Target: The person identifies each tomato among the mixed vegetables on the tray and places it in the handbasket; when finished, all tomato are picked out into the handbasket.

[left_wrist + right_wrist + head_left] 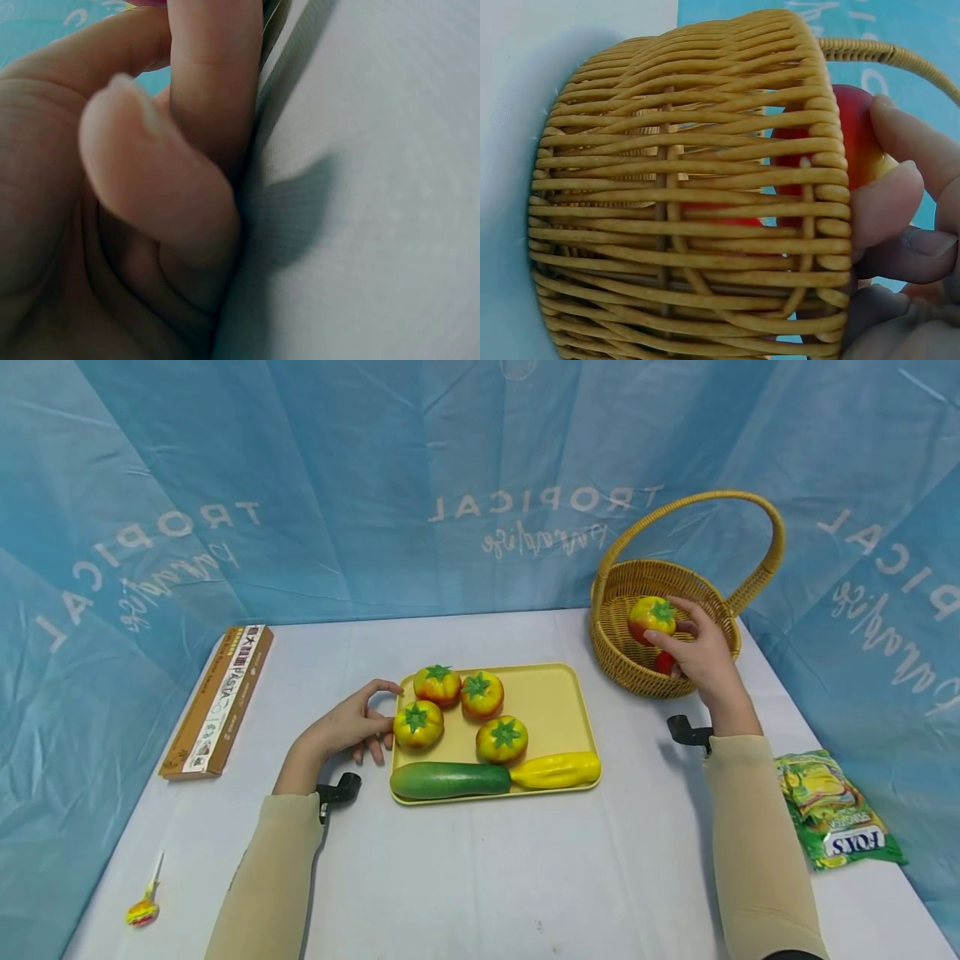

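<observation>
Loading upper-right basket [630, 670], apparently: we pinch a tomato [648, 622] in right grip [699, 645], left grip [347, 722] loose; next likely lower, release.

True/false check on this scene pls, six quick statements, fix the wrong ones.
1. The right hand holds a red-and-yellow tomato at the opening of the basket. True.
2. The left hand is inside the basket. False: it is at the left edge of the tray.
3. Four more tomatoes sit on the tray. True.
4. The yellow vegetable lies left of the green vegetable. False: it lies to its right.
5. The pasta box lies right of the basket. False: it lies left of the tray.
6. Something red shows inside the basket, below the held tomato. True.
</observation>
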Tool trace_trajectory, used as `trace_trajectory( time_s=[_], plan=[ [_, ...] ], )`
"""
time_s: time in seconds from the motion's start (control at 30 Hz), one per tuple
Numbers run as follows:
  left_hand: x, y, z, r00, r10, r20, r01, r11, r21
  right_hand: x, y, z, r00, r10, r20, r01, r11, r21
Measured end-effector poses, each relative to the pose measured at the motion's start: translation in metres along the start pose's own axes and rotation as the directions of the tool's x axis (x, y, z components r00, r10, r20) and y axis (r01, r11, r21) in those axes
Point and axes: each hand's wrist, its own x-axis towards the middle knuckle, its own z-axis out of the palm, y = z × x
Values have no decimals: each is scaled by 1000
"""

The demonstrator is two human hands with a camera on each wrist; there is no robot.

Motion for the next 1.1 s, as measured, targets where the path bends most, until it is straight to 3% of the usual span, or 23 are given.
trace_trajectory(
  time_s=[0.27, 0.8, 1.0, 1.1],
  plan=[
    [-1, 1, -1, 1000, -7, -2, 7, 1000, 1, 1, -1, 3, 1000, 14, -15, -15, 999, -37],
    [1, -1, 1, 1000, 0, 10, 0, 1000, 6, -1, 0, 3, 999, -11, -38, 10, 1000, -19],
    [1, 0, 0, 1000, -4, 4, 4, 1000, 1, -5, -10, 4, 997, -53, -61, 56, 998, 39],
    [0, 1, 0, 1000, -7, 5, 7, 1000, 0, -15, -24, 9, 993, -112, -18, 114, 988, 107]
  ],
)
